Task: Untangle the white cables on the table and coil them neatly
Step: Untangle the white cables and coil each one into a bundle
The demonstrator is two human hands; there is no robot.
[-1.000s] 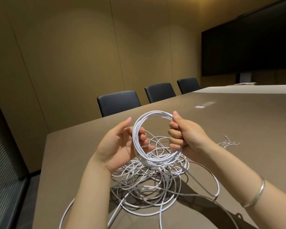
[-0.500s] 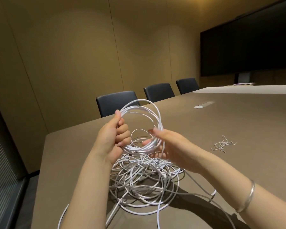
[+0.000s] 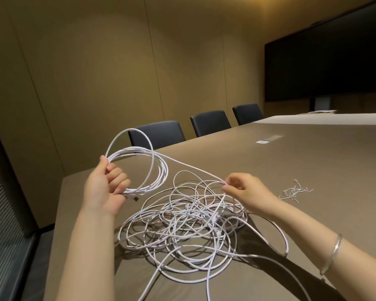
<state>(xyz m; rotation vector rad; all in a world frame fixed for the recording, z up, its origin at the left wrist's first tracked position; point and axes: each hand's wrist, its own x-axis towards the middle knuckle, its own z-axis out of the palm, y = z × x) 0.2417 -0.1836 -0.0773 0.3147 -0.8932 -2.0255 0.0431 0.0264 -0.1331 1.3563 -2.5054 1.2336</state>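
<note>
My left hand grips a coil of white cable of several loops, held above the brown table at its left side. A single taut strand runs from the coil's top down to my right hand, which pinches it between thumb and fingers just above the tangled heap of white cables. The heap lies loose on the table in front of me. One wide loop spills out to the right, and strands trail off the near edge.
A small bunch of thin white ties lies on the table right of my right hand. Three dark chairs stand along the far edge. A flush socket panel sits mid-table. A large dark screen hangs on the right wall.
The coil passed from my right hand to my left, which carried it left. My right hand let go, dropped toward the heap and now pinches one strand pulled taut from the coil.
</note>
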